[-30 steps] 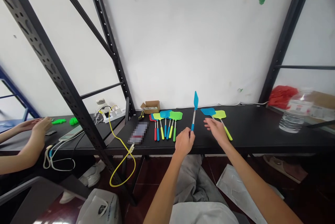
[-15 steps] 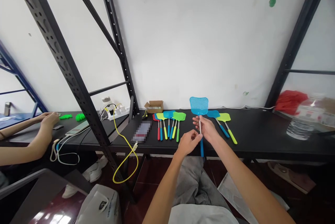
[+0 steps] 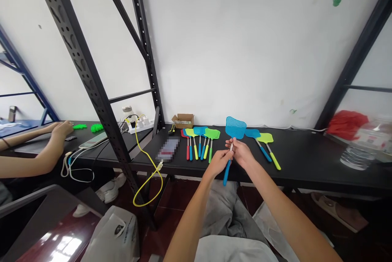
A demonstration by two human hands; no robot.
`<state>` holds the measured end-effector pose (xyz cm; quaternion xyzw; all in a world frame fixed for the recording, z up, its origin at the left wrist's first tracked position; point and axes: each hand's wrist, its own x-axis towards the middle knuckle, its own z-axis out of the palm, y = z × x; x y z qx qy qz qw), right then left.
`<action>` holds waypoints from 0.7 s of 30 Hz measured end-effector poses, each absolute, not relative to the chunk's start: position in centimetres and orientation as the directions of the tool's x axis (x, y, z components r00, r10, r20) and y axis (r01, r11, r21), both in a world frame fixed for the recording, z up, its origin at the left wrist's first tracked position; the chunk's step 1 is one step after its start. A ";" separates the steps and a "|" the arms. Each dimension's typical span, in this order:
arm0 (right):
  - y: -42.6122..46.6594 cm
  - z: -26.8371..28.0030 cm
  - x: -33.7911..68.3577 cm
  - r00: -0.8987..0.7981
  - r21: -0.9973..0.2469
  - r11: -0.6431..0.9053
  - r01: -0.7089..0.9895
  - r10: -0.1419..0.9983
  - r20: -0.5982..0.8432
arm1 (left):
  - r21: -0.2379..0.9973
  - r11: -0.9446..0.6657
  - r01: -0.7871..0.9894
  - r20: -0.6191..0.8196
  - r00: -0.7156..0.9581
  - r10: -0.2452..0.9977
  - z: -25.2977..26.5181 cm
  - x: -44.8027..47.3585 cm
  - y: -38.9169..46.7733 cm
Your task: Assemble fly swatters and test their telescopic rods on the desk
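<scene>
Both of my hands hold a blue fly swatter (image 3: 235, 127) over the front edge of the black table. My left hand (image 3: 219, 161) pinches its metal shaft just above the blue handle. Higher up, below the mesh head, my right hand (image 3: 241, 151) is closed round the shaft. The swatter leans, head up and slightly right, handle down and left. To the left lies a row of several swatters in red, blue, yellow and green (image 3: 212, 134). On the right, a blue swatter (image 3: 252, 133) and a yellow swatter (image 3: 266, 137) lie side by side.
A pixelated phone (image 3: 168, 149) and a small cardboard box (image 3: 183, 120) sit left of the swatters. A yellow cable (image 3: 145, 152) hangs off the table edge. Far right stands a large plastic bottle (image 3: 363, 143). Another person's hands (image 3: 63, 129) rest at the left, beside a black rack post (image 3: 88, 78).
The held swatter has tilted: its handle end swung left and its head turned a little to the right. Both hands still grip it. The camera view has shifted slightly.
</scene>
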<state>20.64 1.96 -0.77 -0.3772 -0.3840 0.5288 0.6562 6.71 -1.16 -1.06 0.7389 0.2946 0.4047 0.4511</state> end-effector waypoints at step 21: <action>2.6 5.0 28.2 0.450 -0.801 0.222 -0.556 0.890 -0.067 | 0.948 -0.319 -0.009 0.235 0.694 0.680 0.4 6.1 -2.4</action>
